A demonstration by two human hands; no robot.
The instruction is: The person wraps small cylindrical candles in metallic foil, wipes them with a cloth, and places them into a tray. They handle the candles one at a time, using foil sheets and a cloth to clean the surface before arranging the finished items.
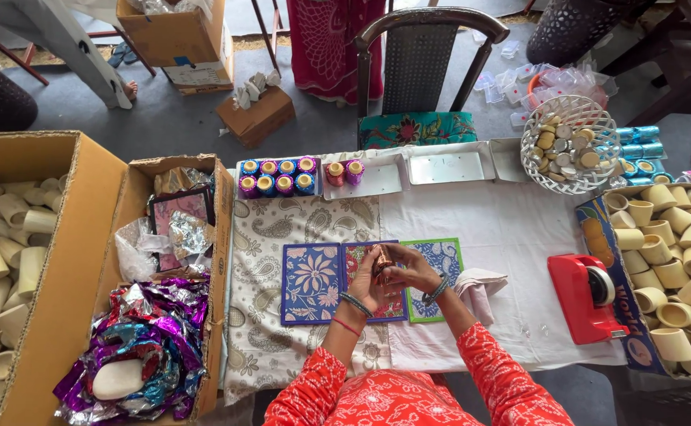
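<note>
Both hands, left hand and right hand, clasp a small copper-wrapped cup between their grips above patterned cards.

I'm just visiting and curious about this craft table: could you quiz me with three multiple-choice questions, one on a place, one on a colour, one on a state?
1. Where is the tape dispenser?
A. to the person's right on the table
B. in the left box
C. on the chair

2. What colour is it?
A. green
B. red
C. white

3. What are the left hand and right hand doing?
A. resting flat
B. holding one small copper-coloured object together
C. lifting a box

Answers: A, it stands on the white cloth at right; B, its body is red; C is wrong, B: both hands' fingers close around it.
</note>
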